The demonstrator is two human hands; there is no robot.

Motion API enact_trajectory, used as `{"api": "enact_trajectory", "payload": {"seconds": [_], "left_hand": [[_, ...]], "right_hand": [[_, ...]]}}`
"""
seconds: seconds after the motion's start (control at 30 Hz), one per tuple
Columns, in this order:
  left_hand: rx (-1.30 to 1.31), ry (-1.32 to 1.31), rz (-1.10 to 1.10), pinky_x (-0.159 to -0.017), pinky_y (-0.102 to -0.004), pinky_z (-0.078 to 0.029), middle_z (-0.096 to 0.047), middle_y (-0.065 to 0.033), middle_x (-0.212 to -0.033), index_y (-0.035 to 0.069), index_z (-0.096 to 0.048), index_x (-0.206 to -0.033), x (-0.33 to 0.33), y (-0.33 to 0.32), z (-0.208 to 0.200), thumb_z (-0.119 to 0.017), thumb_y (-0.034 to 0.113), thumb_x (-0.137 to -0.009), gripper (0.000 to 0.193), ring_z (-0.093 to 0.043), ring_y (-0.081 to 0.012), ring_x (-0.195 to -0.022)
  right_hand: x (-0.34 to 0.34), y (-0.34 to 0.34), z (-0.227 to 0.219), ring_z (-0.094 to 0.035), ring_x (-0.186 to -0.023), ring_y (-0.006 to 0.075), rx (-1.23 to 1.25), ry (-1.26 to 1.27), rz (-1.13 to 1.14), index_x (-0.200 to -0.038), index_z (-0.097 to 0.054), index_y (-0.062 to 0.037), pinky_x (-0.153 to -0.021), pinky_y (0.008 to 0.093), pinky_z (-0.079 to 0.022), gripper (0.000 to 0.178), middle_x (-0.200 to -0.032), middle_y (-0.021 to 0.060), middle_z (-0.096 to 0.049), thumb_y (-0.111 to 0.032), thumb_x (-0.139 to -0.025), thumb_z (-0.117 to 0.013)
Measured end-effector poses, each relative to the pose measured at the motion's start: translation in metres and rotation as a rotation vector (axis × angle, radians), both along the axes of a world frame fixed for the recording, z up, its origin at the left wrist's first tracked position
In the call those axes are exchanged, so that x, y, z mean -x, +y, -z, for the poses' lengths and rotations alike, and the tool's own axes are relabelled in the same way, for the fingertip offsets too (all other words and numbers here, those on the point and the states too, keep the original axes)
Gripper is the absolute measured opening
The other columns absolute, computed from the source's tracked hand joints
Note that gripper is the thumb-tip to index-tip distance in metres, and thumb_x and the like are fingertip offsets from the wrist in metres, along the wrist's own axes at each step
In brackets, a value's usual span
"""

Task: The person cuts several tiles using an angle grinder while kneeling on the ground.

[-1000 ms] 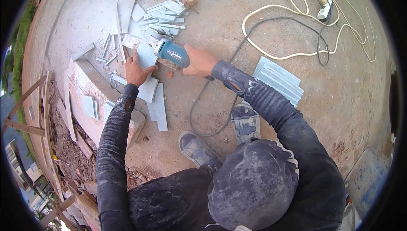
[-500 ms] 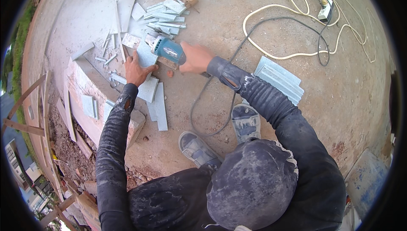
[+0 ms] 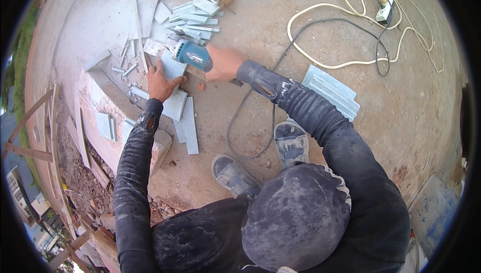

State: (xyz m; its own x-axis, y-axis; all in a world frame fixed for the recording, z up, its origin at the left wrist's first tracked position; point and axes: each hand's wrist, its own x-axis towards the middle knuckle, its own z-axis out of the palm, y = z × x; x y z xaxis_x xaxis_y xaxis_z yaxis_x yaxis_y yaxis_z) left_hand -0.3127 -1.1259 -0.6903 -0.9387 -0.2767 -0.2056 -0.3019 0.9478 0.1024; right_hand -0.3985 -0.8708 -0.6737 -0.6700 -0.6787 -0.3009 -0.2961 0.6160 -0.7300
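Observation:
My right hand (image 3: 225, 63) is closed round the rear of a blue-bodied angle grinder (image 3: 193, 55), its head toward the far left. The grinder's front end is over a pale grey-green stone tile (image 3: 172, 65); whether its disc touches the tile I cannot tell. My left hand (image 3: 161, 82) grips this tile at its near left side, thumb stretched along the near edge and fingers on the left. Just nearer to me lie more cut tile pieces (image 3: 189, 125). A reddish fragment (image 3: 201, 86) rests on the ground beside the tile.
Cut tile strips (image 3: 198, 17) are heaped beyond the grinder. A concrete block (image 3: 110, 90) with tiles on it stands at left. Stacked tiles (image 3: 330, 92) lie right of my feet. A dark cord (image 3: 233, 117) loops near my sandals; a white cable (image 3: 320, 63) reaches a power strip (image 3: 384, 11).
My right hand and the grinder have shifted slightly left and away from me over the tile. My left hand and the tile have stayed in place.

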Motion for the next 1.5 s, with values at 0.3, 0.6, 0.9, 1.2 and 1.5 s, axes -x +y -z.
{"api": "enact_trajectory", "payload": {"seconds": [0.3, 0.6, 0.9, 1.2, 1.5], "left_hand": [[-0.009, 0.029, -0.004, -0.1, -0.0441, -0.042, -0.051, -0.0287, -0.123, -0.009, -0.036, -0.142, 0.0, 0.004, -0.002, -0.084, 0.054, -0.06, 0.113, -0.048, -0.0416, -0.115], [-0.002, 0.024, 0.002, -0.099, -0.0455, -0.042, -0.051, -0.0298, -0.123, -0.009, -0.037, -0.142, 0.001, 0.004, -0.004, -0.083, 0.054, -0.06, 0.113, -0.049, -0.0424, -0.115], [-0.016, 0.041, -0.001, -0.099, -0.0461, -0.042, -0.051, -0.0299, -0.123, -0.009, -0.038, -0.141, 0.0, 0.004, -0.004, -0.083, 0.054, -0.061, 0.111, -0.049, -0.0428, -0.115], [0.001, 0.038, 0.003, -0.099, -0.0471, -0.042, -0.051, -0.0303, -0.124, -0.008, -0.038, -0.142, 0.001, 0.001, 0.001, -0.083, 0.054, -0.061, 0.112, -0.048, -0.0432, -0.116], [0.002, 0.024, -0.015, -0.099, -0.0466, -0.042, -0.051, -0.0309, -0.125, -0.008, -0.038, -0.142, 0.001, 0.003, 0.0, -0.084, 0.054, -0.06, 0.113, -0.048, -0.0438, -0.116]], "right_hand": [[0.006, -0.011, -0.006, -0.066, -0.1, 0.0383, -0.037, -0.043, -0.007, -0.116, -0.052, 0.0031, -0.087, 0.0442, -0.053, 0.059, -0.104, 0.0241, -0.067, -0.029, -0.07, -0.07], [0.01, -0.02, 0.005, -0.066, -0.093, 0.0414, 0.041, 0.013, 0.024, -0.11, -0.052, 0.0047, -0.081, 0.0462, -0.053, 0.057, -0.096, 0.0269, -0.067, -0.029, -0.068, -0.07], [0.016, -0.029, -0.002, -0.066, -0.096, 0.0412, 0.033, -0.002, 0.018, -0.111, -0.053, 0.0052, -0.084, 0.0451, -0.053, 0.058, -0.099, 0.0264, -0.067, -0.028, -0.068, -0.072], [0.021, -0.04, 0.003, -0.065, -0.1, 0.0402, 0.008, 0.013, 0.008, -0.113, -0.054, 0.0045, -0.087, 0.0437, -0.053, 0.063, -0.104, 0.0261, -0.067, -0.033, -0.066, -0.073], [0.027, -0.05, 0.002, -0.066, -0.1, 0.0402, -0.018, 0.04, -0.005, -0.116, -0.054, 0.0038, -0.088, 0.0428, -0.053, 0.066, -0.106, 0.0265, -0.067, -0.034, -0.065, -0.074]]}}
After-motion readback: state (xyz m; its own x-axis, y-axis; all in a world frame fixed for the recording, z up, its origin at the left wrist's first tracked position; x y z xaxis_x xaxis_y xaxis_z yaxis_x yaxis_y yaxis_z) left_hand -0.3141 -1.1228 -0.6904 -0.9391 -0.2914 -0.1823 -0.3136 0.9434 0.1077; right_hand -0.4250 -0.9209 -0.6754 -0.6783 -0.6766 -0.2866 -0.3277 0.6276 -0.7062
